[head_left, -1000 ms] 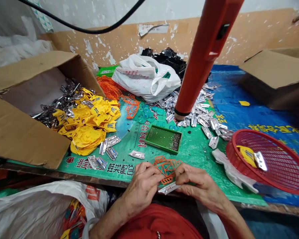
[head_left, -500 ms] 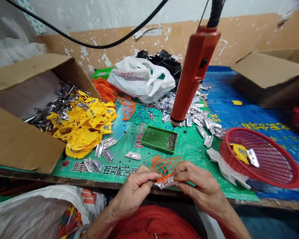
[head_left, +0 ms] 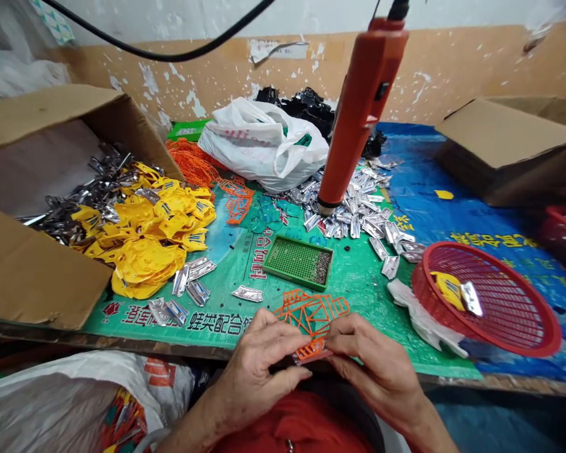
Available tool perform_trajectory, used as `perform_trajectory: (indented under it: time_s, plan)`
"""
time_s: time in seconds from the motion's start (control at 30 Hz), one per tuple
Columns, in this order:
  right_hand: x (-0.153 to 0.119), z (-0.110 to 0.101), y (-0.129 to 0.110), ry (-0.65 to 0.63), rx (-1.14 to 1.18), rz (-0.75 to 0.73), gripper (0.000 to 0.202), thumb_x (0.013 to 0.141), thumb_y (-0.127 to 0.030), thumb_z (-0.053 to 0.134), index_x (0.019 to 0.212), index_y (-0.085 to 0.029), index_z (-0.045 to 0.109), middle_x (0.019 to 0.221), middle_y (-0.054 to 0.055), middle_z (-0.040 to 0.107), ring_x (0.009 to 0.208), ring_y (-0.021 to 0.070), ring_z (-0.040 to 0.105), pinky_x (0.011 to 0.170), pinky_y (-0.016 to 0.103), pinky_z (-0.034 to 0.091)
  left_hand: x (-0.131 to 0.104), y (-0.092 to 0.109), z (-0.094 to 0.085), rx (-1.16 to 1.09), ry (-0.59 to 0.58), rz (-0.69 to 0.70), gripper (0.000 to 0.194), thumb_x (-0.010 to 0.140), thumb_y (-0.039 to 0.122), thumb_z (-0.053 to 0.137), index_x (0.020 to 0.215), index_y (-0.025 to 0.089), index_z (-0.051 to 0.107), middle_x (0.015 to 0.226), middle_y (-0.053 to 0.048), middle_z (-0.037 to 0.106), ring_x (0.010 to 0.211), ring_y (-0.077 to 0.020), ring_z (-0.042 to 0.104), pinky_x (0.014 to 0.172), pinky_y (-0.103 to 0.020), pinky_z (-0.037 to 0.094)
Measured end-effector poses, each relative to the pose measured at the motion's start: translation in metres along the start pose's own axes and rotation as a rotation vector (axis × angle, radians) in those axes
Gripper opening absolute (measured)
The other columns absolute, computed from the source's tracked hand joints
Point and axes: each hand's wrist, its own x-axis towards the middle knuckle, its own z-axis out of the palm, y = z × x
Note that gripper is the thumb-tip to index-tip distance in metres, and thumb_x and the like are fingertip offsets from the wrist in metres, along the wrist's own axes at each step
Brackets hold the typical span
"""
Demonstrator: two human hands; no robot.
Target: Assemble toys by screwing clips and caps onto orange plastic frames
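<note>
One orange lattice (head_left: 312, 316) is now covering most of the metal plate (head_left: 311, 360), so the parts are seemingly being aligned at the edge of the counter (head_left: 358, 286). The right hand (head_left: 375, 355) is pinching the plate's right end; the left hand (head_left: 268, 352) is touching the lattice, its grip unclear.

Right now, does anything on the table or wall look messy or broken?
Yes. Yellow pieces spill from the cardboard box, which seems to lie on its side. The wall has white patches where paint looks flaked off. One yellow scrap lies alone on the blue sheet.
</note>
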Motion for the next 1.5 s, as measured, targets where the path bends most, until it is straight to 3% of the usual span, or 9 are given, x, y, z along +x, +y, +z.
perform_trajectory:
  time_s: [0.33,0.8,1.03,1.3,1.4,1.5]
  plan:
    - [-0.008,0.005,0.002,0.059,-0.113,-0.052,0.011,0.089,-0.010,0.053,0.093,-0.016,0.060,0.084,0.006,0.063,0.078,0.0108,0.063,0.068,0.017,0.053,0.003,-0.001,0.001,0.094,0.087,0.204,0.031,0.082,0.006,0.060,0.109,0.021,0.064,0.092,-0.001,0.073,0.076,-0.0151,0.054,0.071,-0.031,0.037]
    - [-0.009,0.009,0.003,0.073,-0.119,-0.031,0.013,0.087,-0.006,0.053,0.092,-0.015,0.061,0.084,0.006,0.062,0.077,0.0102,0.062,0.068,0.017,0.052,0.005,0.008,-0.006,0.356,0.045,0.209,0.026,0.085,0.007,0.054,0.105,0.018,0.066,0.089,-0.001,0.072,0.072,-0.0170,0.049,0.068,-0.033,0.036]
    - [-0.006,0.011,0.001,0.089,-0.125,-0.032,0.011,0.088,-0.009,0.053,0.091,-0.015,0.062,0.084,0.006,0.064,0.078,0.0099,0.064,0.070,0.015,0.053,0.004,0.008,-0.009,0.371,0.017,0.196,0.026,0.083,0.006,0.055,0.102,0.019,0.066,0.088,0.001,0.072,0.072,-0.0168,0.049,0.068,-0.033,0.035]
    - [-0.011,0.021,0.007,0.067,-0.165,-0.061,0.019,0.090,-0.010,0.051,0.103,-0.015,0.063,0.091,0.009,0.066,0.082,0.0120,0.066,0.071,0.018,0.056,0.003,0.006,-0.007,0.383,0.027,0.200,0.024,0.079,0.004,0.056,0.095,0.019,0.067,0.084,0.001,0.072,0.069,-0.0165,0.049,0.064,-0.033,0.036]
    - [-0.013,0.020,0.007,0.087,-0.190,-0.074,0.016,0.090,-0.012,0.051,0.099,-0.013,0.064,0.090,0.010,0.068,0.083,0.0119,0.067,0.072,0.017,0.056,0.003,0.004,-0.005,0.366,0.029,0.203,0.028,0.079,0.003,0.056,0.099,0.019,0.064,0.086,0.000,0.072,0.072,-0.0170,0.052,0.067,-0.033,0.041]
    - [-0.013,0.015,0.005,0.102,-0.238,-0.072,0.016,0.090,-0.013,0.051,0.097,-0.014,0.066,0.089,0.010,0.070,0.084,0.0118,0.069,0.073,0.015,0.056,0.002,0.003,-0.004,0.339,0.092,0.247,0.037,0.077,0.001,0.056,0.111,0.016,0.057,0.103,-0.007,0.069,0.090,-0.0204,0.056,0.079,-0.037,0.048]
